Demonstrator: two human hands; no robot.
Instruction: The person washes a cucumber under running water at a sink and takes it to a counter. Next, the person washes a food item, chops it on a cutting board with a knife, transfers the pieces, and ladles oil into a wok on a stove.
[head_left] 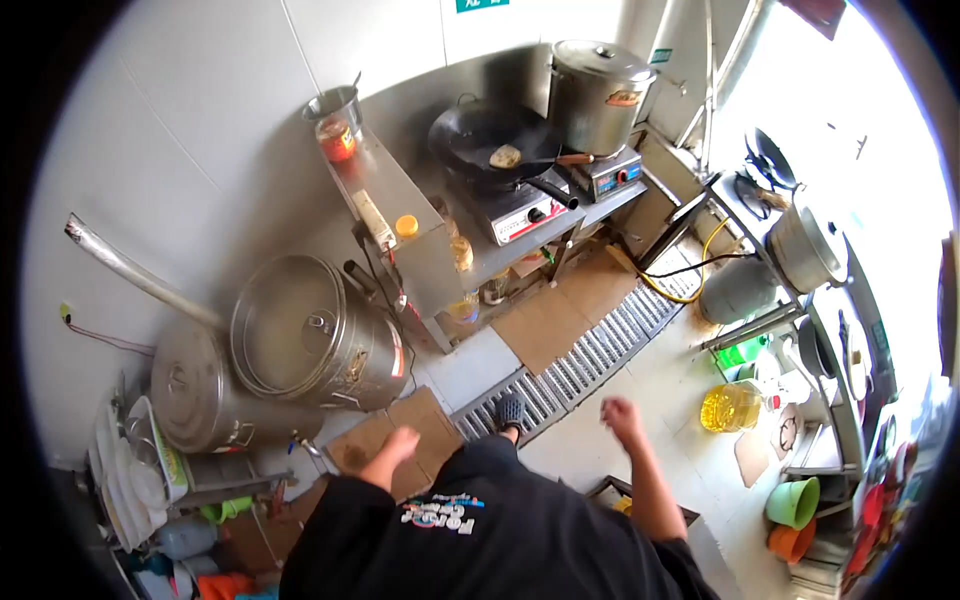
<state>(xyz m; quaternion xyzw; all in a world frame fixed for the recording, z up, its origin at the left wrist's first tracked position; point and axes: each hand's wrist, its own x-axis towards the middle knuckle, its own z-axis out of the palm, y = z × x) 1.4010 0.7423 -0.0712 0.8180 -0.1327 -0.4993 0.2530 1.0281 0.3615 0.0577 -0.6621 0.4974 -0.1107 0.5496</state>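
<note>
My left hand hangs low in front of my body, above the cardboard on the floor and near the large steel pots; its fingers are curled in and nothing shows in them. On the other side, my right hand is raised over the pale tiles, its fingers bent, slightly blurred, with no object visible in it. Neither hand touches anything. Ahead, a black wok sits on a portable burner. A ladle with a wooden handle lies in the wok. A tall lidded pot stands beside it on another burner.
A metal drain grate crosses the floor under my shoe. Large steel drums stand left. A rack with pans is at right, near an oil bottle and a green bucket.
</note>
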